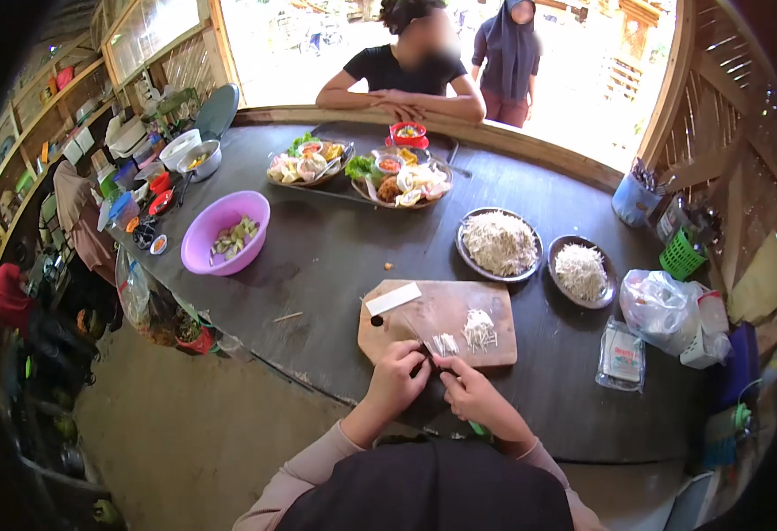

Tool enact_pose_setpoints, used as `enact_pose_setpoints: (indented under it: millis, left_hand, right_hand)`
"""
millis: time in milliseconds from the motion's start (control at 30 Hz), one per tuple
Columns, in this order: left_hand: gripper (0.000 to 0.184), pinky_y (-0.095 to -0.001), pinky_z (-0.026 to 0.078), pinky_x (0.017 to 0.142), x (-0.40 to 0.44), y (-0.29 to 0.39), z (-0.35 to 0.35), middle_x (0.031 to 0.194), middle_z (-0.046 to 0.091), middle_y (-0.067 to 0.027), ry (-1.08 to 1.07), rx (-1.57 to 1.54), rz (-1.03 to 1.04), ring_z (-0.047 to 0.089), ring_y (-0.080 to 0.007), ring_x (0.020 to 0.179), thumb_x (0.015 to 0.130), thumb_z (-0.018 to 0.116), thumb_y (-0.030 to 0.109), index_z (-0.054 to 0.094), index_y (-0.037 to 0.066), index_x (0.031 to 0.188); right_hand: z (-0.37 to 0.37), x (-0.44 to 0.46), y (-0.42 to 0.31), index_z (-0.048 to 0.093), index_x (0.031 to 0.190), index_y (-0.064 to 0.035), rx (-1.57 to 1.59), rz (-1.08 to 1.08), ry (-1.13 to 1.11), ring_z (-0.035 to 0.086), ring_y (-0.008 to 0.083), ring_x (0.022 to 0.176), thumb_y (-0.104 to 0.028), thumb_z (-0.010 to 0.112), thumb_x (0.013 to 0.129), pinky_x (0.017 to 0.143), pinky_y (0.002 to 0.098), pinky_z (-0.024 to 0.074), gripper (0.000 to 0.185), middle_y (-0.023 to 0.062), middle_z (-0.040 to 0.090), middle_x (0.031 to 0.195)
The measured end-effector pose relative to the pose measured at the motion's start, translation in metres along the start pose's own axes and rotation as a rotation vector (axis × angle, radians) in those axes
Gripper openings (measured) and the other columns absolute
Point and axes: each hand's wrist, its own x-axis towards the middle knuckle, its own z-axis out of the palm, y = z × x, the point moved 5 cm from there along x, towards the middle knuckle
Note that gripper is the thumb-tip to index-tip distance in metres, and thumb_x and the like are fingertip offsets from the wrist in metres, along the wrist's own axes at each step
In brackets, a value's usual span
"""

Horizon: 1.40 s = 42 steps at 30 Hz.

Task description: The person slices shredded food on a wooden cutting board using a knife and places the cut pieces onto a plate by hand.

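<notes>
A wooden cutting board [486, 301] lies at the table's near side. My right hand [473, 396] is closed round a knife, whose green handle [478, 428] shows below the palm; its blade points up over the board's near edge. Beside the blade, my left hand [399, 376] is closed, fingertips pinched together; whatever they hold is too small to make out. On the board are a pale flat slab [393, 298], a few short white sticks [444, 343] near the blade and a larger pile of white sticks [479, 329] to the right.
Two bowls of white shreds [499, 243] [580, 272] stand beyond the board. A purple basin [229, 203] holds cut pieces. Food platters [397, 203] sit farther back. Plastic bags [658, 301] lie right. A person [411, 80] leans on the window ledge; another person [505, 62] stands behind.
</notes>
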Motion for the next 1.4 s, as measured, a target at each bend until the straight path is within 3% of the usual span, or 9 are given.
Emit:
enact_pose_setpoints:
  millis: [67,133,433,1400]
  left_hand:
    - [0.010,-0.0404,0.052,0.083,0.001,0.003,-0.001,0.101,0.067,-0.0153,0.017,0.027,0.070,0.064,-0.0336,0.095,0.080,0.072,0.007,0.068,-0.002,0.084]
    - [0.011,-0.0410,0.052,0.084,0.001,0.005,-0.002,0.101,0.067,-0.0153,0.013,0.027,0.064,0.063,-0.0338,0.095,0.080,0.071,0.007,0.068,-0.002,0.084]
    - [0.013,-0.0422,0.051,0.087,-0.002,0.006,-0.001,0.102,0.066,-0.0165,0.025,0.006,0.051,0.063,-0.0348,0.098,0.083,0.069,0.009,0.068,-0.003,0.087]
    - [0.015,-0.0432,0.052,0.084,-0.001,0.009,-0.001,0.104,0.065,-0.0166,0.018,0.087,0.116,0.063,-0.0368,0.096,0.083,0.070,0.013,0.066,0.000,0.088]
  right_hand:
    - [0.001,-0.003,0.004,0.052,0.136,-0.0121,0.043,0.000,-0.026,0.041,0.0062,0.050,-0.014,0.048,0.103,0.045,0.0260,0.0342,0.033,-0.0028,0.044,0.061]
    - [0.001,-0.002,0.002,0.052,0.136,-0.0129,-0.099,-0.141,0.037,0.039,0.0057,0.047,-0.016,0.046,0.104,0.043,0.0253,0.0329,0.033,-0.0045,0.043,0.061]
    - [-0.001,-0.002,0.006,0.051,0.136,-0.0131,0.134,-0.052,0.044,0.039,0.0047,0.046,-0.016,0.047,0.104,0.041,0.0234,0.0336,0.032,-0.0049,0.043,0.060]
    - [-0.001,-0.002,0.004,0.046,0.140,-0.0165,0.084,0.019,-0.103,0.040,0.0067,0.051,-0.021,0.046,0.106,0.047,0.0240,0.0368,0.034,-0.0015,0.046,0.069]
